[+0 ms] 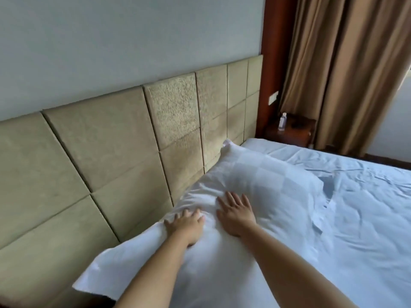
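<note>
Two hands press a pillow (pixel 255 181) by the headboard (pixel 106 138).
The pillow lies on the bed (pixel 367 207), its long edge touching the headboard. The right hand (pixel 235 213) rests flat, fingers straight and spread; the left hand (pixel 185 223), nearer the headboard, presses down, fingers spread, holding nothing.

Padded beige headboard (pixel 100 141) under a pale wall (pixel 111 41), brown curtains (pixel 344 63) beside a nightstand (pixel 293 130).

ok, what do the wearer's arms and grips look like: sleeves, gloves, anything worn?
Left forearm and right forearm are bare, no sleeves in view. Left grip and right grip are bare hands: no gloves, rings, watch or wristband visible. No cables or markings.
</note>
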Tool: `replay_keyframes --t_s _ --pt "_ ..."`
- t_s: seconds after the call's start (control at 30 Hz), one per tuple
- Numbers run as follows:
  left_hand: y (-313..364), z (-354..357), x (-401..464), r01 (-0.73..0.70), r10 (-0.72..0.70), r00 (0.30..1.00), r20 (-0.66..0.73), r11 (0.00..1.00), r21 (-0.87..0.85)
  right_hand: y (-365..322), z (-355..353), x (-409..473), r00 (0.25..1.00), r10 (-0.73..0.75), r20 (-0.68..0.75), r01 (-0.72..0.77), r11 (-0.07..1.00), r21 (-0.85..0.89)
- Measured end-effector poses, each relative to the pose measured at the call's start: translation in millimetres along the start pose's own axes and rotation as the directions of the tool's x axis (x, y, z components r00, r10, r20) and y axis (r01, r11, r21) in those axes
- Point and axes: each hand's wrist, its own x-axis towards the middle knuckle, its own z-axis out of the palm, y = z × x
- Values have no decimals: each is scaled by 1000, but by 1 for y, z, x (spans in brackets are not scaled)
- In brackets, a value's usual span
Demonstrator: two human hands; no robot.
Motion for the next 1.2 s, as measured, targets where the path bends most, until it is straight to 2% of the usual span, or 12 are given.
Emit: replay_keyframes --t_s 0.1,0.2,0.33,0.43,0.53,0.6,0.67,0.73,0.93,1.03,1.1,1.2 --pt "0 8 10 0 -1 1000 -15 1000 -10 -2 2 -6 992 41 -117 -38 999 29" --pt "8 8 11 19 -19 995 -95 1000 -2 12 5 -18 913 332 -237 -289 937 199" --pt "20 6 21 55 -65 988 -141 996 -74 37 0 -30 718 693 -63 -646 697 311" --pt "27 5 28 107 -132 973 -189 985 -136 50 -1 -40 569 820 64 -782 515 351" --pt "22 7 38 185 -213 966 -147 966 -182 61 4 -58 385 896 220 -867 270 418" --pt "19 5 46 180 -198 973 -117 972 -148 62 9 -71 322 907 271 -862 162 481" --pt "21 3 49 113 -124 981 -148 990 -82 64 11 -83 317 904 287 -791 84 607" --pt "28 -1 45 40 -59 976 -211 995 -95 69 6 -90 332 909 251 -719 71 691" --pt "47 -50 31 -104 -44 895 -444 947 -303 79 -56 -84 339 939 -61 -570 257 780" --pt "60 -64 26 -97 -46 904 -425 946 -309 90 -89 -86 312 930 -193 -550 342 762" --pt "66 -57 25 -58 -30 939 -342 968 -245 102 -94 -91 335 925 -181 -592 356 723" --pt "63 -22 18 -31 6 974 -226 994 -108 111 -54 -108 414 909 46 -720 296 627"
